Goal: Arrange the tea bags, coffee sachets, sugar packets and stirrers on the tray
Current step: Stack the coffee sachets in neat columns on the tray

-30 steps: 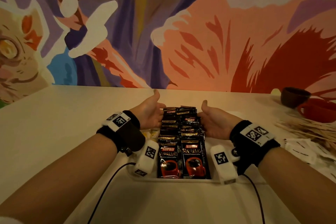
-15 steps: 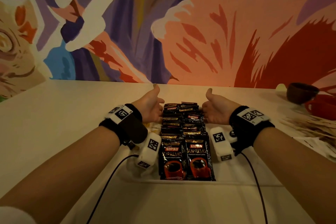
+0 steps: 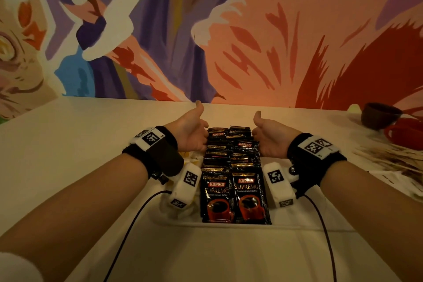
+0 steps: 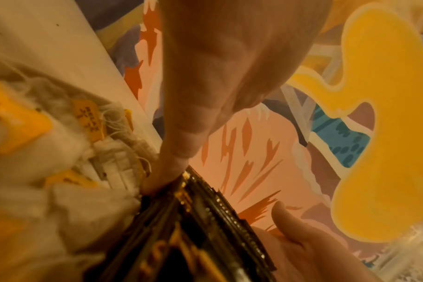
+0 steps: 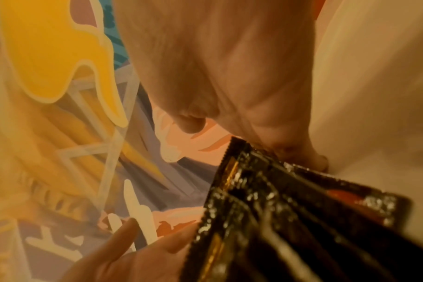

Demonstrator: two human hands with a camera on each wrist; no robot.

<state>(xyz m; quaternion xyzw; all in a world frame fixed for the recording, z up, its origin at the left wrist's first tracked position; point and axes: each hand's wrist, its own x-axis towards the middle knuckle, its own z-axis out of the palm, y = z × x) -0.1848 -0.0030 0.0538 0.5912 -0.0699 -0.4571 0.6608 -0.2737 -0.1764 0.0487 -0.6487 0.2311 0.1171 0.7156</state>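
Pressing from both sides, your two hands stand on edge with the palms facing each other and the thumbs pointing up. Your left hand has its straight fingers against the left side of the black foil coffee sachets, and your right hand has its straight fingers against the right side. Neither hand curls around a sachet; both are flat and only push. In the left wrist view the fingertips touch the serrated edge of the sachets, and in the right wrist view the fingertips touch the far corner of the pile.

The sachets lie in two overlapping rows that run away from you, in the middle of the shallow white rectangular tray. The two nearest ones lie face up and show a red cup and the words KOPIKO SUPREMO.

Just left of the sachets, inside the tray, you have the white paper tea bags with yellow tags; your left wrist hides most of them in the head view.

The tray rests on the pale table. At the right on the table, well apart from the tray, there are the thin wooden stirrers in a loose heap and the white sugar packets near them. Behind these stand a dark brown cup and a red cup. A painted mural wall rises behind the table.
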